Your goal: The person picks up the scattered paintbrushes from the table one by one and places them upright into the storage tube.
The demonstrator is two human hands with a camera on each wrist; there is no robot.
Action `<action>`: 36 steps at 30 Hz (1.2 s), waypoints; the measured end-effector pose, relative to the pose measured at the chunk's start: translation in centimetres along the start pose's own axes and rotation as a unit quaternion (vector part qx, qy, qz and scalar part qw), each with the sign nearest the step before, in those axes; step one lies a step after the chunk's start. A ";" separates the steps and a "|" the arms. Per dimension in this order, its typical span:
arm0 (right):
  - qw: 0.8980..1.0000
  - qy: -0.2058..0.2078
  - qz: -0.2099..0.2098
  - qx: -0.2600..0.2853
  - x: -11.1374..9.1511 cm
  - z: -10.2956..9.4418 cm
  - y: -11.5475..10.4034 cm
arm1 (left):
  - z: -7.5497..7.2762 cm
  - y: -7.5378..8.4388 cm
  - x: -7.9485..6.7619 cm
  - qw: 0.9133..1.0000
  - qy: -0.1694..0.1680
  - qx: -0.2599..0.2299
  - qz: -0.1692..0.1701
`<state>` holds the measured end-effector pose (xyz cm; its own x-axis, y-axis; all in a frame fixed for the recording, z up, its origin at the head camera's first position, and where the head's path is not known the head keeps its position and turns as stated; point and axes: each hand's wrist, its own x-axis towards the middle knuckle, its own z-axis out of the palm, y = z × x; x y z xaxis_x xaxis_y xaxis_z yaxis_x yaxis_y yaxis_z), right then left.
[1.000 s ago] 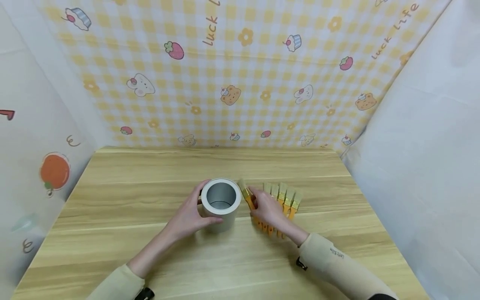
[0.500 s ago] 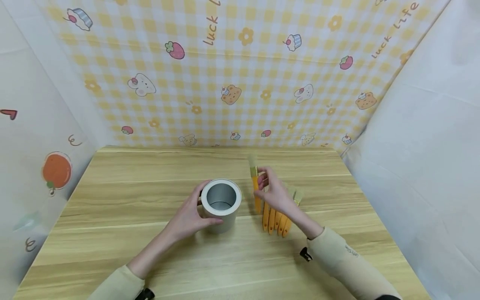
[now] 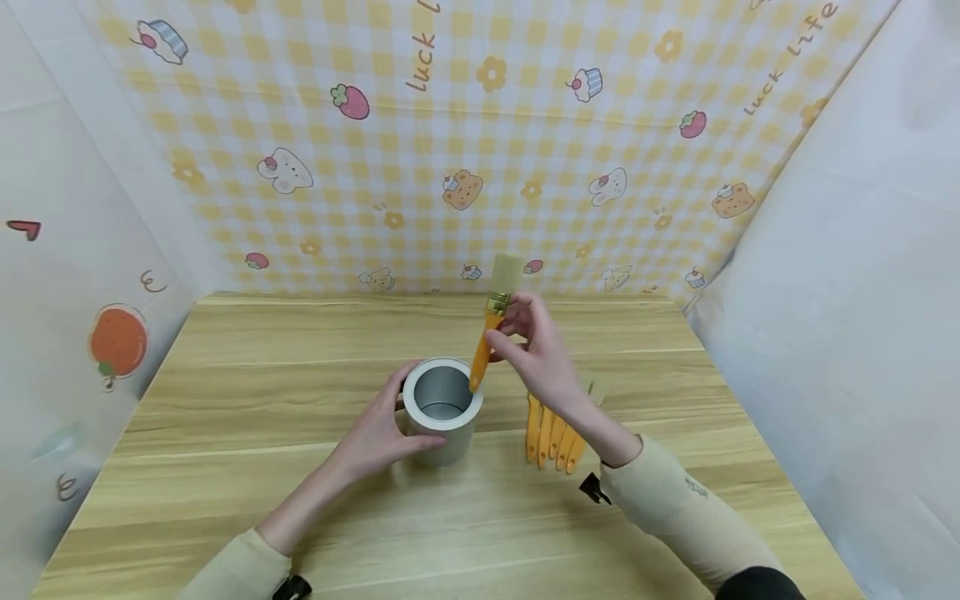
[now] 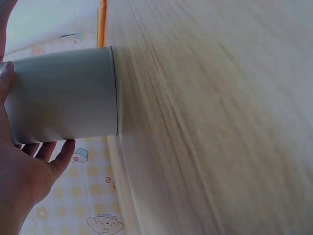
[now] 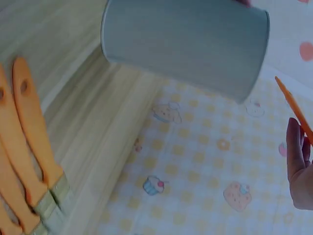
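Note:
My left hand (image 3: 377,433) grips a grey cylindrical canister (image 3: 444,446) that stands upright on the table, thumb across its near side and fingers round the far side. In the left wrist view the canister (image 4: 68,95) rests with its base on the wood. My right hand (image 3: 542,354) pinches a paintbrush (image 3: 483,346) with an orange handle, bristles up and the handle end at the canister's right rim. The right wrist view shows the brush handle (image 5: 293,105) apart from the canister (image 5: 186,41). Whether the handle tip is over the opening I cannot tell exactly.
Several more orange-handled paintbrushes (image 3: 553,437) lie side by side on the table right of the canister, partly hidden under my right forearm. A yellow checked cloth (image 3: 480,150) hangs behind the wooden table (image 3: 315,333). White sheets (image 3: 840,317) bound both sides.
My right hand has lifted the paintbrush from beside the others, turned it bristles up and carried it left to the canister's rim. My left hand and the canister have stayed in place.

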<state>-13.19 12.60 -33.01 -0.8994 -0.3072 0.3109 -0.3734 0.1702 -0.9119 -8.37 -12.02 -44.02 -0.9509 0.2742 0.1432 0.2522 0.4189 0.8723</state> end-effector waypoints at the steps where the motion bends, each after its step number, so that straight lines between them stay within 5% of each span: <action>1: 1.000 -0.006 -0.006 -0.006 -0.1 0.4 0.1 | 0.0 0.0 0.1 1.000 -0.002 -0.004 0.000; 19: 0.976 -0.040 -0.102 -0.190 -0.9 3.3 2.2 | 0.1 -0.1 0.2 1.000 -0.011 0.000 0.014; 30: 0.960 -0.029 -0.142 -0.238 -1.6 4.3 3.2 | 0.0 -0.2 -0.1 1.000 -0.010 0.007 0.010; 36: 0.965 -0.027 -0.132 -0.226 -1.7 4.3 3.3 | -0.1 -0.1 -0.3 1.000 -0.009 0.013 -0.021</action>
<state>-11.94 9.61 -37.71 -0.7508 -0.4418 0.4910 -0.6598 0.4674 -0.5884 -8.12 -12.20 -44.12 -0.9577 0.2706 0.0980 0.2162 0.4520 0.8654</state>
